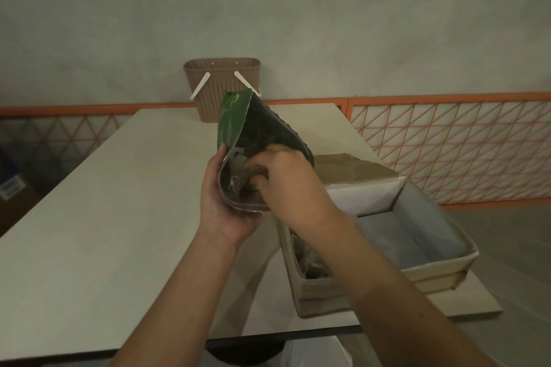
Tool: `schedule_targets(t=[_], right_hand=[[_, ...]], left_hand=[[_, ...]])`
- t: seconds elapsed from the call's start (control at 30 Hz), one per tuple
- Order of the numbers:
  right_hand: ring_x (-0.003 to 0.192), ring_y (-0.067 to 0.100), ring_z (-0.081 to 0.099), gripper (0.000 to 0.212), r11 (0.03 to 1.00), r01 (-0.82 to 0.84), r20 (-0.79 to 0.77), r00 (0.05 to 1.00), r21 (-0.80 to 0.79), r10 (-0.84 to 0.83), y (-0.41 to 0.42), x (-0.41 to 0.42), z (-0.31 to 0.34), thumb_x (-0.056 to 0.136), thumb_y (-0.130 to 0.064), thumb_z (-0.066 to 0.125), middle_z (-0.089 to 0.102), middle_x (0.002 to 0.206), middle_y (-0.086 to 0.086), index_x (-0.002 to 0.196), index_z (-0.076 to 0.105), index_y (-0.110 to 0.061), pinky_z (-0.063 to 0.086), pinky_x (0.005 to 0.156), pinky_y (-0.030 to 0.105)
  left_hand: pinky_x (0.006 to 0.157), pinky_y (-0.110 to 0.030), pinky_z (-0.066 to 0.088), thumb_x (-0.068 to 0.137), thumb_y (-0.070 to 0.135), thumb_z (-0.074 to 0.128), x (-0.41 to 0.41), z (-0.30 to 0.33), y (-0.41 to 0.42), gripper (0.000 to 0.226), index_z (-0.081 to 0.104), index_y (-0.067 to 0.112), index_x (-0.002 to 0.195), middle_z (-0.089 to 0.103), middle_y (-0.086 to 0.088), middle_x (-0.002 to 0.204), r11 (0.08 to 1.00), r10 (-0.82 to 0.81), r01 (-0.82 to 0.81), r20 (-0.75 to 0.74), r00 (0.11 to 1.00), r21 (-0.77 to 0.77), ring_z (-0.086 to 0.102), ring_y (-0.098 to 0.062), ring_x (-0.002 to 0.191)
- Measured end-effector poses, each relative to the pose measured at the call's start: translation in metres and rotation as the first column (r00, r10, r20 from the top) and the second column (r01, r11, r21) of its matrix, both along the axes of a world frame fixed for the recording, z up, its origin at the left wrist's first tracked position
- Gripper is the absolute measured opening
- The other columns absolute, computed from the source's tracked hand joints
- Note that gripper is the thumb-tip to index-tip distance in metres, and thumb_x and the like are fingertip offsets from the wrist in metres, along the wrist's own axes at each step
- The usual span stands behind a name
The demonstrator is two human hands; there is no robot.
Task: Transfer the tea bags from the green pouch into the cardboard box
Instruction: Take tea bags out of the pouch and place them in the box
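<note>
A pale desk point(104, 217) fills the left and centre of the head view, its far edge meeting a grey wall with an orange lattice railing point(447, 143) running along behind. At the desk's far edge stands a brown perforated plastic basket point(222, 83) with white handles folded down against its sides. In front of it, held above the desk, is the green pouch point(235, 125), tilted with its open mouth turned toward the camera and its dark lining showing. The left hand point(222, 205) cups the pouch from below and the left, its fingers curled round the lower edge in a firm grip. The right hand point(293, 182) reaches into the pouch's mouth with its fingers bent inside; they seem to close on tea bags point(238, 177), pale paper shapes just visible at the opening, though the exact pinch is hidden by the hand. Beneath and to the right of the hands sits the cardboard box point(417, 274) on the desk's right end, open, lined in white, with its lid flap point(348, 170) raised behind. A few tea bags already lie in its near left corner, partly hidden by the right forearm.
</note>
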State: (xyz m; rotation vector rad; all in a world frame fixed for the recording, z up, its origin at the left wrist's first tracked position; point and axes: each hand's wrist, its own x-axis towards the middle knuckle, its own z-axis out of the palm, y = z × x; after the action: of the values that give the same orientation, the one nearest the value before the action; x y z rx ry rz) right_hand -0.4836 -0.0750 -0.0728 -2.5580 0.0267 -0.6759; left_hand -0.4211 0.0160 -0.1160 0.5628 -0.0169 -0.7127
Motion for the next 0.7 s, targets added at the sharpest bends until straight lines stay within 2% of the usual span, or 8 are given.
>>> schedule_targets(t=[0.1, 0.23, 0.3, 0.4, 0.5, 0.57, 0.63, 0.7], right_hand=[[0.09, 0.016, 0.064, 0.026, 0.997, 0.009, 0.15, 0.989, 0.081, -0.021, -0.008, -0.009, 0.003, 0.086, -0.005, 0.064, 0.065, 0.104, 0.002, 0.106, 0.074, -0.019, 0.054, 0.085, 0.03], [0.081, 0.0, 0.061, 0.028, 0.973, -0.013, 0.269, 0.962, 0.232, -0.052, -0.025, -0.029, 0.012, 0.086, -0.005, 0.067, 0.066, 0.094, -0.008, 0.107, 0.074, -0.021, 0.05, 0.077, 0.011], [0.082, 0.001, 0.063, 0.025, 0.938, -0.042, 0.291, 0.955, 0.345, -0.064, -0.036, -0.04, 0.017, 0.086, -0.007, 0.067, 0.069, 0.094, -0.01, 0.106, 0.074, -0.02, 0.052, 0.076, 0.014], [0.085, 0.012, 0.07, 0.022, 0.801, -0.115, 0.284, 0.956, 0.587, -0.071, -0.052, -0.054, 0.025, 0.089, -0.009, 0.066, 0.073, 0.096, -0.004, 0.107, 0.073, -0.017, 0.059, 0.079, 0.032], [0.082, 0.019, 0.073, 0.017, 0.633, -0.174, 0.271, 0.961, 0.754, -0.059, -0.064, -0.069, 0.028, 0.091, -0.008, 0.063, 0.074, 0.096, 0.006, 0.106, 0.071, -0.007, 0.06, 0.072, 0.032], [0.078, 0.02, 0.073, 0.015, 0.58, -0.167, 0.251, 0.966, 0.797, -0.068, -0.073, -0.078, 0.025, 0.091, -0.007, 0.061, 0.075, 0.091, 0.009, 0.103, 0.07, -0.005, 0.059, 0.067, 0.029], [0.074, 0.022, 0.073, 0.013, 0.63, -0.052, 0.136, 0.987, 0.775, -0.085, -0.085, -0.085, 0.015, 0.091, -0.009, 0.062, 0.074, 0.086, 0.009, 0.1, 0.071, -0.006, 0.06, 0.065, 0.03], [0.071, 0.024, 0.071, 0.009, 0.737, 0.104, -0.041, 0.994, 0.667, -0.103, -0.097, -0.088, -0.001, 0.09, -0.01, 0.064, 0.072, 0.085, 0.01, 0.094, 0.072, -0.01, 0.061, 0.066, 0.032]], left_hand=[[0.067, -0.033, 0.062, 0.092, 0.056, 0.053, -0.002, 0.002, -0.002, 0.053, 0.081, 0.012, 0.088, 0.076, -0.01, 0.093, 1.0, 0.005, -0.005, 0.006, 1.0, -0.008, 0.075, -0.027, 0.074], [0.075, -0.038, 0.062, 0.093, 0.057, 0.054, -0.003, 0.008, -0.003, 0.054, 0.071, 0.013, 0.118, 0.073, -0.013, 0.112, 0.999, -0.04, 0.04, 0.005, 0.999, -0.021, 0.073, -0.03, 0.09], [0.086, -0.041, 0.059, 0.093, 0.057, 0.054, -0.001, 0.007, -0.004, 0.059, 0.064, 0.016, 0.133, 0.068, -0.012, 0.128, 0.998, -0.055, 0.055, 0.016, 0.998, -0.03, 0.068, -0.032, 0.107], [0.098, -0.044, 0.055, 0.095, 0.058, 0.051, 0.0, 0.005, -0.006, 0.059, 0.063, 0.017, 0.136, 0.064, -0.012, 0.136, 0.994, -0.074, 0.077, 0.037, 0.997, -0.077, 0.064, -0.033, 0.116], [0.085, -0.045, 0.06, 0.094, 0.058, 0.05, 0.0, 0.003, -0.007, 0.056, 0.071, 0.013, 0.12, 0.071, -0.015, 0.121, 0.991, -0.065, 0.07, 0.045, 0.997, -0.114, 0.073, -0.035, 0.096], [0.074, -0.043, 0.064, 0.092, 0.055, 0.053, -0.003, 0.005, -0.01, 0.053, 0.075, 0.011, 0.111, 0.073, -0.016, 0.116, 0.99, -0.059, 0.065, 0.054, 0.997, -0.122, 0.075, -0.035, 0.09], [0.071, -0.042, 0.064, 0.084, 0.05, 0.059, -0.006, 0.007, -0.012, 0.049, 0.079, 0.01, 0.103, 0.074, -0.015, 0.113, 0.992, -0.05, 0.058, 0.072, 0.996, -0.116, 0.075, -0.035, 0.089], [0.071, -0.042, 0.063, 0.078, 0.049, 0.062, -0.006, 0.007, -0.013, 0.048, 0.078, 0.013, 0.106, 0.074, -0.013, 0.115, 0.992, -0.046, 0.057, 0.098, 0.994, -0.115, 0.075, -0.033, 0.092]])
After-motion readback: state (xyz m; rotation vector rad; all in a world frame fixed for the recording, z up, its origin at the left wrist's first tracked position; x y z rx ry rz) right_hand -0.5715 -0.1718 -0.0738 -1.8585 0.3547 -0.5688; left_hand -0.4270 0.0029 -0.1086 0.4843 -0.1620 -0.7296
